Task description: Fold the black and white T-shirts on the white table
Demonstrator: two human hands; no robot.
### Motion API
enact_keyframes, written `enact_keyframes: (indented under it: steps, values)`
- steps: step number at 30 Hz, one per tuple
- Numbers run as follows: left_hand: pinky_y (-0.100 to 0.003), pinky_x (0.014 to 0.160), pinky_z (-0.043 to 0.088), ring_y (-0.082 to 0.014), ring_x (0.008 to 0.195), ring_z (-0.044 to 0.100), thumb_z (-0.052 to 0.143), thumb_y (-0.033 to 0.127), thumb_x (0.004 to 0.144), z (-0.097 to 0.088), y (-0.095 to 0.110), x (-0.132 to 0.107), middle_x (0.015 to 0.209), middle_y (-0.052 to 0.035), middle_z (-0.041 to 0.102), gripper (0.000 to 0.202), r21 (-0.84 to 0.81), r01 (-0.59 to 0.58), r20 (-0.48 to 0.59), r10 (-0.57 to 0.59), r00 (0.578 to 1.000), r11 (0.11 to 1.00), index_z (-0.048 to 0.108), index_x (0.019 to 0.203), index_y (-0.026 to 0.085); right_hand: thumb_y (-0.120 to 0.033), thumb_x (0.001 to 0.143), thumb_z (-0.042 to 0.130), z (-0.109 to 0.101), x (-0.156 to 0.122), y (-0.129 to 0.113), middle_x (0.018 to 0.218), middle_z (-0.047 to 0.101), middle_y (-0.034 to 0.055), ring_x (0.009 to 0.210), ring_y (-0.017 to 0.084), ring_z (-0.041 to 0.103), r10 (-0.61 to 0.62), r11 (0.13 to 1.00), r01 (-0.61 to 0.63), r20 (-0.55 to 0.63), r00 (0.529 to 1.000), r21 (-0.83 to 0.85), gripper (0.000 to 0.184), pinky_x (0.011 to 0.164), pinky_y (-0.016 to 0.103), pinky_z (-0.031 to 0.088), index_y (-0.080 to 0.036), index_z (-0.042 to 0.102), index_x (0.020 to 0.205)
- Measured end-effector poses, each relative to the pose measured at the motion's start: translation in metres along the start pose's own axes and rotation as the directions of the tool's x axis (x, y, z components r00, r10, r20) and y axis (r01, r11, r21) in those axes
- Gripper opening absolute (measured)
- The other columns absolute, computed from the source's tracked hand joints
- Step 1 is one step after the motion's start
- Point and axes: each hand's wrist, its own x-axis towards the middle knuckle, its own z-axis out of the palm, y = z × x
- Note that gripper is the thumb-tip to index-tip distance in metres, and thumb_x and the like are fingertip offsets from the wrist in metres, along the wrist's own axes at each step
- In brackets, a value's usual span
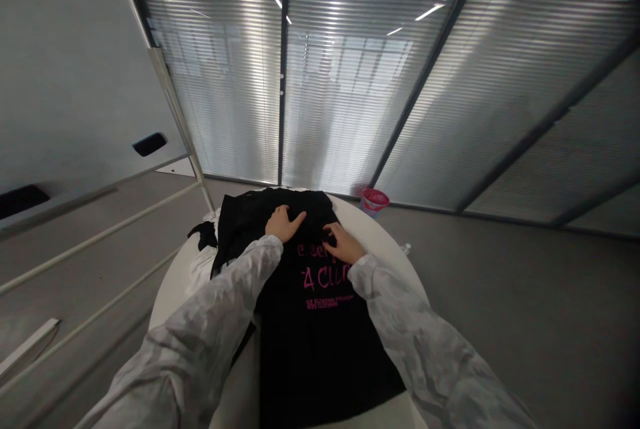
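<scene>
A black T-shirt [320, 356] with pink lettering lies spread over a round white table [400, 256], its lower end toward me. My left hand [284, 224] rests on the upper part of the shirt, thumb held apart from the fingers. To the right, my right hand [343, 242] is over the cloth beside the lettering, fingers curved and apart, with nothing visible in them. Part of the print is covered by the right hand and sleeve. More black cloth [240, 219] is bunched to the left of the left hand.
White cloth [203, 268] and a black scrap [204, 234] lie at the table's left edge. Behind the table on the floor stands a pink basket [374, 201]. A white metal rail frame [100, 242] is at left. Glass walls with blinds [345, 82] close off the back.
</scene>
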Motion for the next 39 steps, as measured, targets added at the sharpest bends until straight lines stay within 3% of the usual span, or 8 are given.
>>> enact_keyframes:
  steps: [3,7,11,15,19,25,32,39]
  values:
    - [-0.038,0.112,0.049,-0.0323,0.135,0.065,0.046,0.08,0.101,0.007,0.003,0.05,0.148,-0.0198,0.066,0.078,-0.007,0.113,0.133,-0.111,0.985,0.994,0.063,0.14,0.014,-0.024,0.092,0.072,-0.003,-0.006,-0.003,0.122,0.064,0.0086,0.11,0.025,0.065,-0.001,0.99,0.007,0.044,0.999,-0.139,0.033,0.103,0.042,0.053,-0.023,0.065,0.124]
    - [-0.034,0.103,0.054,-0.0315,0.122,0.073,0.061,0.075,0.096,0.024,0.0,0.101,0.126,-0.0163,0.079,0.064,0.03,0.116,0.283,-0.119,0.952,0.993,0.076,0.115,0.016,-0.019,0.097,0.066,0.002,-0.014,-0.006,0.115,0.066,0.0065,0.112,0.025,0.062,-0.002,0.979,0.005,0.014,1.0,-0.205,0.02,0.104,0.041,0.05,-0.024,0.067,0.116]
    - [-0.036,0.095,0.057,-0.0337,0.11,0.077,0.077,0.071,0.083,0.037,-0.002,0.125,0.109,-0.0154,0.082,0.054,0.091,0.096,0.387,-0.124,0.913,0.991,0.08,0.092,0.017,-0.018,0.102,0.061,0.01,-0.017,-0.006,0.112,0.066,0.0056,0.109,0.024,0.061,0.03,0.977,-0.044,-0.069,0.997,-0.21,0.011,0.103,0.041,0.049,-0.024,0.066,0.109]
    - [-0.028,0.092,0.057,-0.0268,0.101,0.077,0.094,0.041,0.071,0.045,0.001,0.135,0.092,-0.0059,0.082,0.025,0.09,0.016,0.454,-0.055,0.889,0.996,0.081,0.077,0.021,-0.019,0.104,0.059,0.01,-0.018,-0.007,0.111,0.067,0.0057,0.108,0.024,0.06,0.042,0.974,-0.057,-0.072,0.997,-0.22,0.009,0.102,0.04,0.048,-0.024,0.066,0.104]
    - [-0.026,0.093,0.056,-0.0246,0.103,0.076,0.082,0.034,0.082,0.044,0.0,0.151,0.099,-0.006,0.082,0.015,0.084,0.01,0.389,-0.042,0.92,0.996,0.084,0.089,0.02,-0.02,0.105,0.059,0.01,-0.018,-0.007,0.109,0.067,0.0055,0.107,0.024,0.061,0.053,0.975,-0.064,-0.058,0.997,-0.213,0.008,0.1,0.039,0.048,-0.024,0.066,0.102]
    - [-0.036,0.103,0.053,-0.034,0.123,0.072,0.048,0.039,0.105,0.029,-0.027,0.169,0.119,-0.0203,0.08,0.045,0.123,0.132,0.2,-0.155,0.968,0.984,0.079,0.12,0.009,-0.023,0.106,0.059,0.002,-0.021,-0.011,0.104,0.067,0.004,0.099,0.022,0.064,0.054,0.986,-0.063,-0.06,0.997,-0.154,0.005,0.092,0.036,0.05,-0.025,0.064,0.106]
    - [-0.033,0.102,0.055,-0.034,0.124,0.072,0.075,0.058,0.087,0.039,-0.039,0.172,0.125,-0.0177,0.079,0.059,0.126,0.088,0.289,-0.122,0.95,0.988,0.077,0.124,0.012,-0.028,0.096,0.073,-0.016,-0.039,-0.017,0.108,0.068,0.0117,0.105,0.032,0.062,0.112,0.859,-0.132,-0.069,0.991,-0.494,0.012,0.091,0.044,0.048,-0.025,0.064,0.102]
    - [-0.036,0.103,0.055,-0.035,0.127,0.07,0.08,0.048,0.08,0.047,-0.018,0.19,0.124,-0.0146,0.08,0.044,0.181,0.034,0.32,-0.092,0.943,0.983,0.081,0.113,0.02,-0.022,0.104,0.057,-0.013,-0.052,-0.019,0.099,0.071,0.0071,0.095,0.027,0.065,0.091,0.895,-0.093,-0.025,0.996,-0.437,0.006,0.088,0.04,0.045,-0.025,0.062,0.106]
